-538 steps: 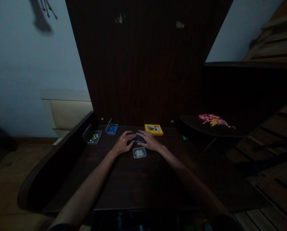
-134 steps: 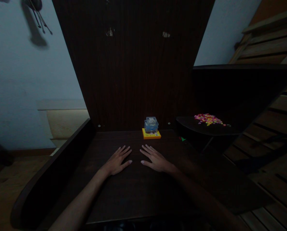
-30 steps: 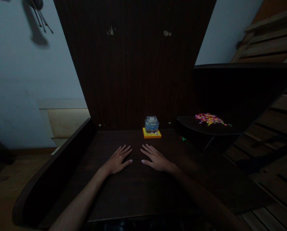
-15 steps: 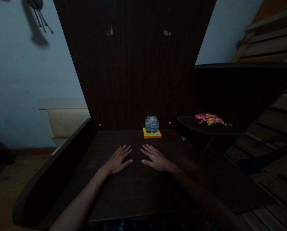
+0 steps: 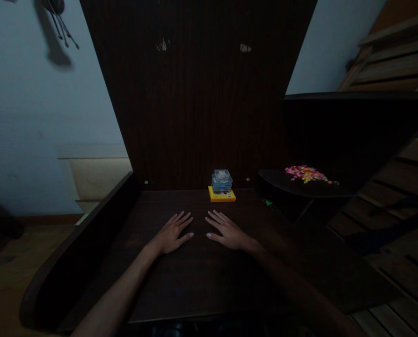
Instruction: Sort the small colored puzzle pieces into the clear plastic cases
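My left hand [image 5: 172, 234] lies flat on the dark wooden desktop [image 5: 194, 281], fingers spread, with nothing in it. To its right, my right hand [image 5: 228, 231] rests palm down in the same way, also holding nothing. A gap separates the two thumbs. Beyond the hands, by the back panel, stands a small stack of clear plastic boxes [image 5: 222, 182] with small contents I cannot make out. Under the stack is a flat yellow box [image 5: 223, 197]. Neither hand touches them.
A pile of small pink and yellow pieces [image 5: 307, 173] lies on a curved side shelf [image 5: 282, 186] at right. Below it sits a small green and red item [image 5: 267, 202]. A raised side board [image 5: 78, 248] edges the desk at left, and a tall back panel [image 5: 205, 93] rises behind.
Both hands stay in place on the desktop. The whole view has shifted very slightly; no object has moved.
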`<state>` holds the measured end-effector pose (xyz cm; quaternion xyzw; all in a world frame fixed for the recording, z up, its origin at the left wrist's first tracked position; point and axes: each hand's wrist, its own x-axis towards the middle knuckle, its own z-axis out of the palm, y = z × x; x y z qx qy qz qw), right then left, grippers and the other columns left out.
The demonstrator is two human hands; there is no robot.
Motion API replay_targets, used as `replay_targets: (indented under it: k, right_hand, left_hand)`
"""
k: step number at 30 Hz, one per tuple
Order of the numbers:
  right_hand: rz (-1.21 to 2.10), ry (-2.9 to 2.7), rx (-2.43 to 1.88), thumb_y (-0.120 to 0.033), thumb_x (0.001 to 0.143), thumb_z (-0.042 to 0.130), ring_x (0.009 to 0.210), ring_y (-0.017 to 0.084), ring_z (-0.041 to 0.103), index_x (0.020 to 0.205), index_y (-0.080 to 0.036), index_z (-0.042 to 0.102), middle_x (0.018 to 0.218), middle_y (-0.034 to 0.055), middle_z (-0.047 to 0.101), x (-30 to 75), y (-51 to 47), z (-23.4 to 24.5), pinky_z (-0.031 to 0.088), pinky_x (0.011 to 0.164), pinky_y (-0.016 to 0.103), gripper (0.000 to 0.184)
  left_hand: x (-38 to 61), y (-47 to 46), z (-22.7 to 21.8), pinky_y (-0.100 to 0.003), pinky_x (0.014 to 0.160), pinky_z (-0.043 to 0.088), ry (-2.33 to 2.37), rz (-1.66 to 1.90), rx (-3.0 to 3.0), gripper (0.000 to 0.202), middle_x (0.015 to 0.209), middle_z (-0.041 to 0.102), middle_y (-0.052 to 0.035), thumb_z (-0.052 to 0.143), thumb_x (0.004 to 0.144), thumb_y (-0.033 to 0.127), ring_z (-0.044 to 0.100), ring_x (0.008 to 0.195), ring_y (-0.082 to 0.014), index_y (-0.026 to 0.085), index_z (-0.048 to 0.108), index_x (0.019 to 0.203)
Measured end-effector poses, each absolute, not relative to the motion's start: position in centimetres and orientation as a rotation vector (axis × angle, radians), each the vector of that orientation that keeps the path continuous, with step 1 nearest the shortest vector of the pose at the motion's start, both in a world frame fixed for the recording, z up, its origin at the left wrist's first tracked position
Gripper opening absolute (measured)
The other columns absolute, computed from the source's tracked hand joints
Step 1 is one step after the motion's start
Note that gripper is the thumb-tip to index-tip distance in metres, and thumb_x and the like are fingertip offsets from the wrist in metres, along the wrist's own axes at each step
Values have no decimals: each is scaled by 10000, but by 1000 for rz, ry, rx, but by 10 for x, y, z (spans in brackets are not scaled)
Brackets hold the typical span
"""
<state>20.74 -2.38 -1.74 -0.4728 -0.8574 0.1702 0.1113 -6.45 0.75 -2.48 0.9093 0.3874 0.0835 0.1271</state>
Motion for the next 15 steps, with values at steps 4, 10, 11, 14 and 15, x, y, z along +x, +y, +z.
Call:
replay_targets:
  k: [4, 10, 11, 14, 15]
  right_hand:
    - [498, -2518, -1369, -666, 907, 371, 1473, 265, 129, 1496, -222, 324, 1587, 88, 190, 208, -23, -18, 120, 1198, 475, 739]
    - [496, -2517, -1384, -672, 908, 359, 1473, 265, 133, 1495, -218, 326, 1588, 89, 187, 208, -23, -18, 117, 1200, 470, 743]
    - [500, -2515, -1385, -672, 907, 361, 1473, 265, 131, 1496, -222, 324, 1588, 87, 187, 208, -24, -18, 116, 1199, 473, 743]
    - [503, -2512, -1383, -675, 905, 360, 1475, 261, 126, 1498, -222, 318, 1589, 86, 184, 208, -24, -18, 111, 1201, 470, 747]
    - [501, -2512, -1383, -677, 905, 359, 1475, 259, 124, 1498, -221, 317, 1589, 86, 183, 208, -24, -18, 109, 1201, 467, 750]
  left_hand:
    - [-65, 8, -26, -496, 1191, 173, 1114, 270, 2657, 663, 1570, 263, -61, 326, 929, 619, 175, 1470, -277, 270, 297, 1492]
    - [-65, 8, -26, -494, 1191, 174, 1123, 260, 2646, 663, 1570, 261, -56, 325, 928, 621, 167, 1472, -272, 273, 296, 1492]
    - [-65, 8, -26, -495, 1191, 175, 1121, 266, 2644, 660, 1569, 266, -55, 331, 928, 619, 170, 1471, -272, 275, 300, 1490]
    - [-65, 8, -25, -500, 1191, 171, 1118, 276, 2639, 659, 1566, 271, -60, 341, 927, 615, 178, 1469, -272, 271, 306, 1487]
    - [-65, 8, -25, -503, 1191, 168, 1117, 273, 2639, 659, 1567, 268, -61, 340, 928, 614, 176, 1469, -272, 269, 305, 1488]
